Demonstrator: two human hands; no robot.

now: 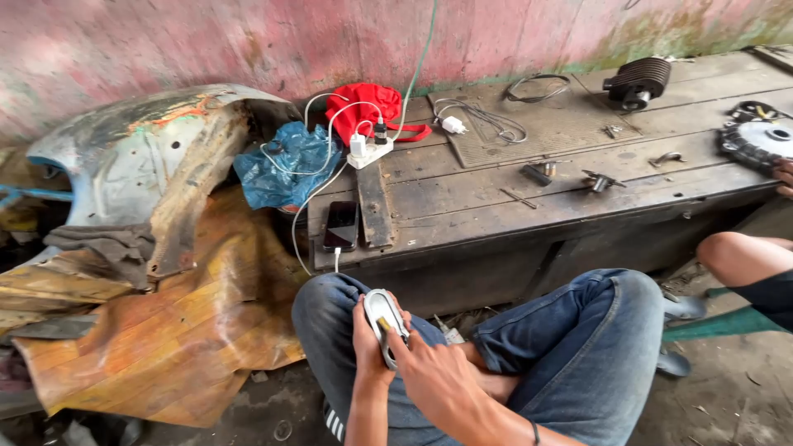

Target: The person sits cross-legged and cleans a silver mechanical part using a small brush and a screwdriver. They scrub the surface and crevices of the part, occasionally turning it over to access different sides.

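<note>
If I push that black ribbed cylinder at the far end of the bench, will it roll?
Likely yes: the ribbed cylinder lies on its side on the flat bench, so its round body could roll. It looks like metal, so probably heavy for its size and stiff, not fragile.

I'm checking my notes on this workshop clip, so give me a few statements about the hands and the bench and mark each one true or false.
1. Both hands hold a small oval metal part. True: left hand and right hand grip it over the lap.
2. A phone lies on the wooden bench. True.
3. The phone is unplugged. False: a white cable runs into it.
4. The red cloth lies on the floor. False: it sits on the bench by the wall.
5. The plastic bag is green. False: it is blue.
</note>
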